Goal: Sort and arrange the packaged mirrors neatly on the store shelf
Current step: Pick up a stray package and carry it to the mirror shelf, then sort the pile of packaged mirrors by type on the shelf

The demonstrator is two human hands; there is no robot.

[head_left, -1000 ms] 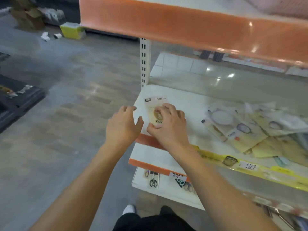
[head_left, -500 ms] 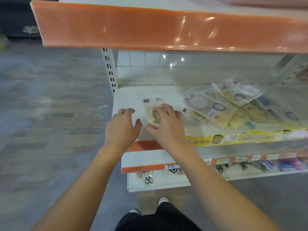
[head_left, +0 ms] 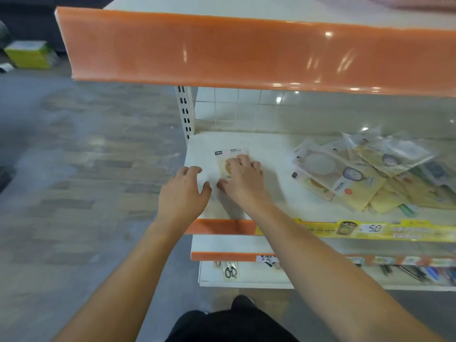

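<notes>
One packaged mirror (head_left: 223,160), a cream packet with a round gold mirror, lies flat at the left end of the white shelf (head_left: 269,154). My right hand (head_left: 244,181) covers its near half, with bent fingers on top and the thumb at its near edge. My left hand (head_left: 183,191) rests on the shelf's left front corner beside the packet, fingers loosely bent and holding nothing. A loose, overlapping pile of packaged mirrors (head_left: 357,174) lies at the right of the same shelf.
An orange-edged upper shelf (head_left: 246,50) overhangs close above. A yellow price strip (head_left: 370,229) runs along the front edge. A lower shelf holds scissors (head_left: 230,271) and other small goods. A green box (head_left: 29,54) sits on the grey floor far left.
Both hands stay on the same spot of the shelf with the packet under the right one. Only my view has swung, bringing more of the pile at the right into sight.
</notes>
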